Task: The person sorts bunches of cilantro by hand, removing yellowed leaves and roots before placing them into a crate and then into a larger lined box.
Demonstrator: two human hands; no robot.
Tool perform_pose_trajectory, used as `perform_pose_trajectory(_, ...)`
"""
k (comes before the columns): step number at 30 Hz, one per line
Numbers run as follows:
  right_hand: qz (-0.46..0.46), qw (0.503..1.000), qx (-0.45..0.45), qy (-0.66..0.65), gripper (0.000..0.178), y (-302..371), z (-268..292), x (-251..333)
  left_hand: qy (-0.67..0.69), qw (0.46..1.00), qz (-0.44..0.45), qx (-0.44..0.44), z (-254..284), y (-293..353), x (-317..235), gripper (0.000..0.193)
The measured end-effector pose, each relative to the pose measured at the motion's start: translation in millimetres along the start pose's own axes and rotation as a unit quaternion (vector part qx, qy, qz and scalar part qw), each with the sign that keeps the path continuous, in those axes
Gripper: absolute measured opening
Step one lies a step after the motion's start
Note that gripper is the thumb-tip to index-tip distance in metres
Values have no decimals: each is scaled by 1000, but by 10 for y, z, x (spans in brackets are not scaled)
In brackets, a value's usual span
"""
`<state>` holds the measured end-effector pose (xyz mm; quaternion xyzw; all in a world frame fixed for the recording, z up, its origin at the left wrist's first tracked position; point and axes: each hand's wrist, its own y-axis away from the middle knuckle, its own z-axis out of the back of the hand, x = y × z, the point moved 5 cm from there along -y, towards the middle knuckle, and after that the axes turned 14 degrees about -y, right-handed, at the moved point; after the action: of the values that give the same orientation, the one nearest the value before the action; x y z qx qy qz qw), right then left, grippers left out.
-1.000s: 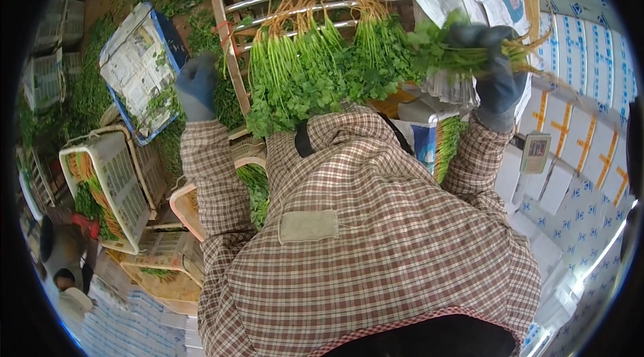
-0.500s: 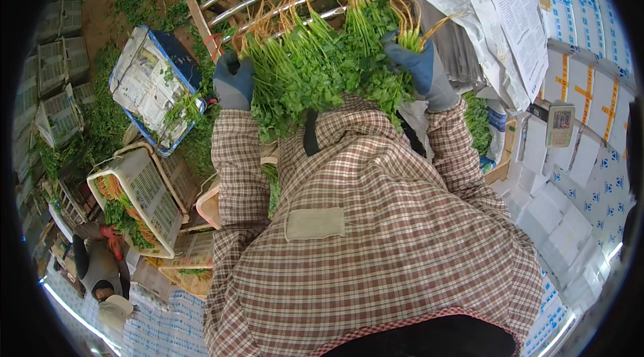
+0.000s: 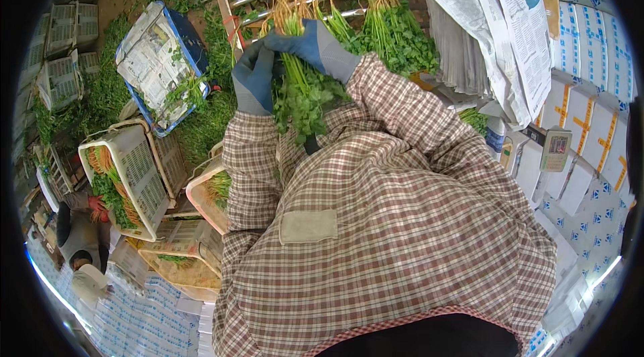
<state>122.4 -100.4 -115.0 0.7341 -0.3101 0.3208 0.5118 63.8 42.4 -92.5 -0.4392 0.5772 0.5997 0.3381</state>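
The bunch of leafy greens (image 3: 305,95) was at the slatted rack (image 3: 225,8); its loose roots (image 3: 287,3), if caught among the neighbouring stalks (image 3: 397,36), might have torn. The right hand (image 3: 312,47) slanted inward, curled over the stems; the left hand (image 3: 255,79) met it, fingers bent, its grip impossible to tell.

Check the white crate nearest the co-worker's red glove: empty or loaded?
Loaded: leafy greens and orange roots show inside the rim of the white crate. How deep they go, cannot tell.
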Motion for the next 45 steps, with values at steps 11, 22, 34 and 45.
perform_pose_trajectory(11, -40, 989, 39, -140, 82, 285, 166, -315, -170, 985, -39, -12, -304, 177, 71, 38)
perform_pose_trajectory(22, 377, 921, 3, 97, 17, 1200, 1025, 763, -307, 949, 27, -66, 131, -253, 171, 33)
perform_pose_trajectory(34, 194, 975, 3, -103, 26, 1305, 962, 748, -341, 932, 114, -47, 315, -783, 731, 33)
perform_pose_trajectory(45, 63, 996, -6, -69, 43, 697, 349, 670, -30, 983, -166, -73, 19, -100, -307, 28)
